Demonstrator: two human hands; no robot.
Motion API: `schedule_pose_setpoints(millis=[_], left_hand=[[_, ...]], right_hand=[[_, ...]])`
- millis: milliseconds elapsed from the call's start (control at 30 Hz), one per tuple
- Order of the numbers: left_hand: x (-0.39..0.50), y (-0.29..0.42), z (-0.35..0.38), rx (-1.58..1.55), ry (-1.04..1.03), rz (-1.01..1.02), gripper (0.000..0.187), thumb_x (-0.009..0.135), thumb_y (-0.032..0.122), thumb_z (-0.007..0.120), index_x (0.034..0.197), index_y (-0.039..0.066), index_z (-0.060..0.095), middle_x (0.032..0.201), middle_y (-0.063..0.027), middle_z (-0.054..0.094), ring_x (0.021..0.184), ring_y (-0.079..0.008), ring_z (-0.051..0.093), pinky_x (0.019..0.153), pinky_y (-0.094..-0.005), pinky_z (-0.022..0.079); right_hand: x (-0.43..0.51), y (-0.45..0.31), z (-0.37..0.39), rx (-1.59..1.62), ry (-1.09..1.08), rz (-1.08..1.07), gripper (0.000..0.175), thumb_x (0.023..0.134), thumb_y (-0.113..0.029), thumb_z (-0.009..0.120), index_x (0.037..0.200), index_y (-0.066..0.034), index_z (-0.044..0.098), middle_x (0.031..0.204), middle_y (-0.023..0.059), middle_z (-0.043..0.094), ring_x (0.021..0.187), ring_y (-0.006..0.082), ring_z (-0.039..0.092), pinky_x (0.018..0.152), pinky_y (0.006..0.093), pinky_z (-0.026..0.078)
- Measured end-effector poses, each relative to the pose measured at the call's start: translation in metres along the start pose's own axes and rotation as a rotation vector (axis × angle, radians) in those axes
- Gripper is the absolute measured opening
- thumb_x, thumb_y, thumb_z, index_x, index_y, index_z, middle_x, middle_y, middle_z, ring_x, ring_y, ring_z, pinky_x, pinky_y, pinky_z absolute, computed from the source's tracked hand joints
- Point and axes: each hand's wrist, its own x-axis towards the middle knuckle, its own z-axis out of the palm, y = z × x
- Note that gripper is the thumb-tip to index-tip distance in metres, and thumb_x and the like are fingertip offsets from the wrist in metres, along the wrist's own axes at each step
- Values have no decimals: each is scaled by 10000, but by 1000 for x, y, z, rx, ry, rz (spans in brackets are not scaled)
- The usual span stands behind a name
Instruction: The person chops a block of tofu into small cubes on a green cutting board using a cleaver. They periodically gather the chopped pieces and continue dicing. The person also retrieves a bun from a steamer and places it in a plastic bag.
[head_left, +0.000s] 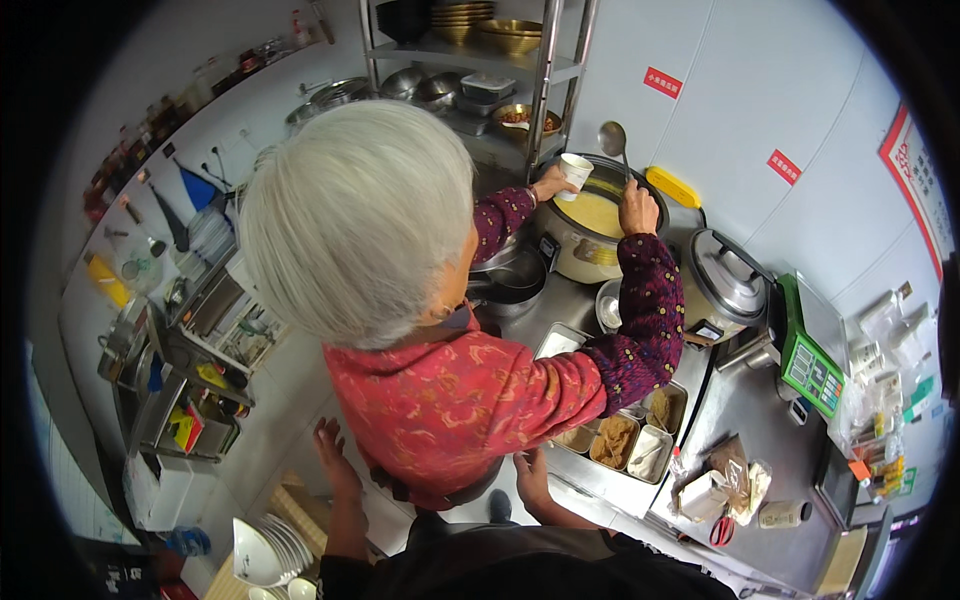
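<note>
Empty and with fingers apart, my left hand (337, 459) is raised behind a person in a red patterned top (442, 405). My right hand (532, 477) is at that person's other side, near the counter edge; its fingers are partly hidden, and nothing shows in it. The person holds a white paper cup (575, 174) and a metal ladle (613, 141) over a large open cooker (574, 247) with yellow porridge or soup (592, 214). Metal trays of seasonings (615, 441) sit on the counter near my right hand.
A lidded cooker (726, 277) and green scale (814, 375) stand to the right. A steel shelf (551, 67) holds bowls beyond the person. Stacked white dishes (266, 551) are at the lower left. Red-handled scissors (722, 530) and a jar (784, 514) lie on the right counter.
</note>
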Motion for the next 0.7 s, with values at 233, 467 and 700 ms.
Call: schedule_pose_setpoints(millis=[233,467,700], left_hand=[[42,0,47,-149,-570,54,533,1070,418,367,1413,13,420,1364,-151,514,1246,-241,495,1069,-398,393],[57,17,41,-313,-705,-343,555,1082,453,308,1407,17,420,1381,-133,500,1275,-233,474,1096,-396,387],[67,13,30,-568,-744,-528,689,1051,591,240,1412,33,421,1421,-131,493,1351,-273,424,1142,-439,335]], right_hand=[[-18,-38,50,108,188,-23,394,1024,-204,533,1308,60,457,1275,201,575,1183,274,555,1033,366,425],[-37,-49,79,182,400,90,447,1030,-298,529,1270,78,499,1234,220,613,1139,278,579,1017,359,436],[-22,-20,72,133,388,53,463,1023,-318,551,1281,61,486,1256,182,590,1125,247,564,999,352,441]])
